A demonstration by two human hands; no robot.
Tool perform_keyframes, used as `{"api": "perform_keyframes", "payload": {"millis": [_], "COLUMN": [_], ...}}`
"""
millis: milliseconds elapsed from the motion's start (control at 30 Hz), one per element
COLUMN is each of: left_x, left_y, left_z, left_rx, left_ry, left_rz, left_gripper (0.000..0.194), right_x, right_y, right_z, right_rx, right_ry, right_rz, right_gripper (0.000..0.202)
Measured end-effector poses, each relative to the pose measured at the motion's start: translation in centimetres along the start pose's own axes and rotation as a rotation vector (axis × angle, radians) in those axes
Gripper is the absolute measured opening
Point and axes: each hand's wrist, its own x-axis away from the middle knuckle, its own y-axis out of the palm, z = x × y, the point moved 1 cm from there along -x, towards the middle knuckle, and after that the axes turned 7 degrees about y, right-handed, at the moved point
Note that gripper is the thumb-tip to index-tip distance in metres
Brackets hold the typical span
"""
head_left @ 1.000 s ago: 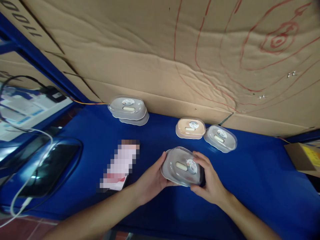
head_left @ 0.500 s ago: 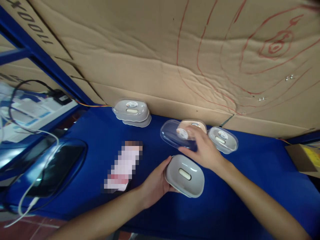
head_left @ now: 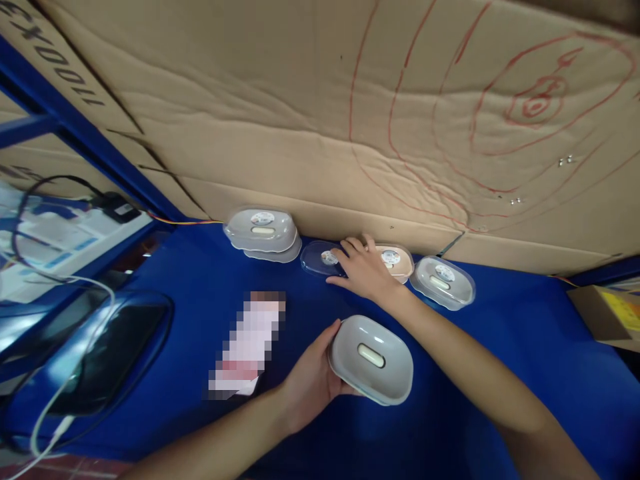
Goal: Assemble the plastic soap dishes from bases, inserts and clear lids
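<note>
My left hand [head_left: 313, 383] grips a grey oval soap dish [head_left: 390, 367] by its left side, above the front of the blue table. The dish has no lid on and shows a cream oblong piece in its middle. At the back, a clear plastic lid [head_left: 315, 259] with a round label lies on the table. My right hand [head_left: 365, 268] is over the lid's right end, fingers spread and thumb apart. Partly behind that hand sits a peach lidded dish [head_left: 400, 260]. Just right of it stands a grey lidded dish [head_left: 443, 283].
Stacked grey dishes [head_left: 263, 233] with a clear lid stand at the back left, against a cardboard wall [head_left: 250, 100]. A blurred-out phone-like object [head_left: 250, 340] lies left of my left hand. Farther left are a dark device [head_left: 110, 353] and cables. A cardboard box [head_left: 605, 310] stands far right.
My right hand has moved left and back with the clear lid, which now lies left of the peach dish. My left hand still holds the grey dish in nearly the same place.
</note>
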Motion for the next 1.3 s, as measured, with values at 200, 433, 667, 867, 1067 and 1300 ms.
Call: {"api": "perform_keyframes", "payload": {"millis": [200, 433, 667, 867, 1067, 1300], "left_x": [-0.2, 0.0, -0.1, -0.2, -0.1, 0.6], "left_y": [-0.1, -0.2, -0.3, -0.3, -0.4, -0.8], "left_z": [0.5, 0.3, -0.5, 0.1, -2.0, -4.5], "left_rx": [0.077, 0.104, 0.016, 0.033, -0.086, -0.182], "left_ry": [0.045, 0.057, 0.048, 0.07, -0.038, -0.158], "left_rz": [0.022, 0.106, 0.048, 0.051, -0.042, -0.159], "left_gripper": [0.056, 0.048, 0.055, 0.056, 0.061, 0.064], "right_x": [6.4, 15.2, 17.0, 16.4, 11.4, 5.5], "right_y": [-4.2, -3.8, -1.9, -3.1, -3.7, 0.2], "right_z": [-1.6, -3.0, -3.1, -1.4, -0.1, -4.3], "right_rx": [-0.439, -0.521, -0.682, -0.78, -0.736, -0.503], "right_ry": [-0.049, 0.054, 0.116, 0.154, 0.161, -0.074], "right_rz": [-0.099, -0.203, -0.02, 0.049, 0.085, -0.142], "right_gripper": [0.054, 0.103, 0.082, 0.079, 0.065, 0.074]}}
